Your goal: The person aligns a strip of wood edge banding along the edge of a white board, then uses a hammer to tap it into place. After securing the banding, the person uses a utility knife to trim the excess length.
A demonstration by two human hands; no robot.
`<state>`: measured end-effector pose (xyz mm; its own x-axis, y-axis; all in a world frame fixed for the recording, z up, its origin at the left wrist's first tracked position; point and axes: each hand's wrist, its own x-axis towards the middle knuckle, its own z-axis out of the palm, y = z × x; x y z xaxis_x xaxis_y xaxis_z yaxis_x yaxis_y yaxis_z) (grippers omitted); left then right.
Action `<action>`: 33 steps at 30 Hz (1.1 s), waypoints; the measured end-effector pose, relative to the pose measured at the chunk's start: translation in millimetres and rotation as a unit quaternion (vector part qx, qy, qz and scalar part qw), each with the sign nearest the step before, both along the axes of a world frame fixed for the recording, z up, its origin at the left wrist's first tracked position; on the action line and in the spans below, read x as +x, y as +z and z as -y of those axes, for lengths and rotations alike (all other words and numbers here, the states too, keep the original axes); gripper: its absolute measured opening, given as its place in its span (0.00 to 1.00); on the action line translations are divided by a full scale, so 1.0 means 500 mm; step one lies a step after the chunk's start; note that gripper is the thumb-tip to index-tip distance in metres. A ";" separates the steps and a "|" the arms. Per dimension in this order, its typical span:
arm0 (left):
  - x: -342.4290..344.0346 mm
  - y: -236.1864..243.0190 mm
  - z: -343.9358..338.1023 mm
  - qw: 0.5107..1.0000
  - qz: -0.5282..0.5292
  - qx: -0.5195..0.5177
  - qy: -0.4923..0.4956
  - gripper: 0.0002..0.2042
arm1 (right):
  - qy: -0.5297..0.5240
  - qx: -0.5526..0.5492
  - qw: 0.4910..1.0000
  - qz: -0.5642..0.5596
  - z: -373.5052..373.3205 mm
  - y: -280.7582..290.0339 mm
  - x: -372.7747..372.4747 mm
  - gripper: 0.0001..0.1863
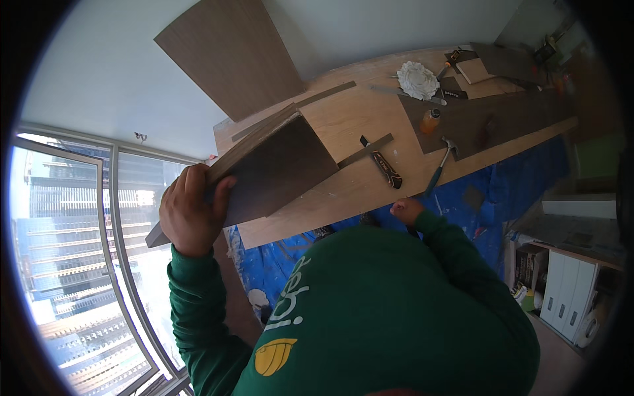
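Observation:
My left hand (193,208) is closed on the left end of a dark brown wood-grain board (281,173), thumb on its broad face and fingers over the upper edge. Layered edges show along its top; I cannot tell whether it is one piece or several stacked. It is tilted over the worktable's left part. My right hand (406,210) is curled by the table's front edge; whether anything is in it is hidden. Nearest to it are a black utility knife (385,166) with orange markings, a hammer (441,166) and a narrow brown strip (365,151).
A large brown panel (231,56) leans on the wall. On the pale wooden worktop (347,119) stand an orange bottle (430,121) and a ruffled white bundle (418,80), near dark boards (515,109). Blue sheeting (508,188) covers the floor; a window (66,244) is at left.

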<state>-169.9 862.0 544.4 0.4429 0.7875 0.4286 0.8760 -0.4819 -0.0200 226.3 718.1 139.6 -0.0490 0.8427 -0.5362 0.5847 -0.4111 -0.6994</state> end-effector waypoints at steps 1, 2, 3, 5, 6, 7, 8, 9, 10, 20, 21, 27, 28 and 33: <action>-0.001 -0.001 -0.002 1.000 -0.005 0.000 0.001 0.14 | -0.008 -0.009 1.000 -0.003 0.008 -0.008 0.000 0.19; -0.002 -0.001 -0.006 0.999 -0.026 0.018 -0.003 0.17 | -0.017 -0.024 1.000 -0.007 0.015 -0.016 0.001 0.18; -0.002 -0.002 -0.007 0.999 -0.026 0.017 -0.008 0.17 | -0.032 -0.050 0.998 -0.009 0.022 -0.025 0.001 0.18; -0.001 -0.002 -0.010 0.999 -0.027 0.018 -0.009 0.18 | -0.027 -0.032 0.999 -0.023 0.035 -0.041 -0.002 0.19; 0.000 -0.002 -0.011 0.999 -0.029 0.017 -0.007 0.18 | -0.031 -0.051 0.998 -0.025 0.039 -0.049 -0.004 0.19; 0.001 -0.002 -0.012 0.999 -0.029 0.017 -0.005 0.18 | -0.038 -0.034 0.998 -0.035 0.038 -0.056 -0.004 0.19; 0.002 -0.002 -0.012 0.999 -0.029 0.017 -0.002 0.18 | -0.047 -0.039 0.997 -0.041 0.032 -0.064 -0.004 0.19; 0.003 -0.002 -0.012 0.999 -0.030 0.015 0.000 0.19 | -0.066 -0.059 0.995 -0.040 0.021 -0.070 -0.001 0.19; 0.004 -0.002 -0.011 0.999 -0.032 0.014 0.003 0.19 | -0.089 -0.010 0.996 -0.024 0.006 -0.075 0.000 0.19; 0.005 -0.004 0.028 0.998 -0.053 0.006 0.016 0.22 | -0.080 0.004 0.961 0.263 -0.224 -0.069 -0.038 0.30; 0.006 -0.004 0.031 0.998 -0.053 0.004 0.015 0.22 | -0.070 -0.011 0.960 0.270 -0.233 -0.070 -0.044 0.30; 0.009 -0.001 0.047 0.999 -0.048 -0.008 0.007 0.21 | -0.058 -0.090 0.945 0.309 -0.268 -0.089 -0.052 0.32; 0.010 0.002 0.049 0.999 -0.047 -0.014 0.005 0.21 | -0.060 -0.101 0.942 0.315 -0.271 -0.091 -0.048 0.32; 0.021 0.032 0.056 0.990 -0.008 -0.135 0.034 0.19 | -0.138 -0.153 0.954 0.220 -0.243 -0.097 -0.018 0.33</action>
<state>-159.6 834.2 560.3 0.3894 0.9010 0.1913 0.9076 -0.4107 0.0870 217.4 839.5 91.1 0.4384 0.5918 -0.6764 0.6340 -0.7371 -0.2341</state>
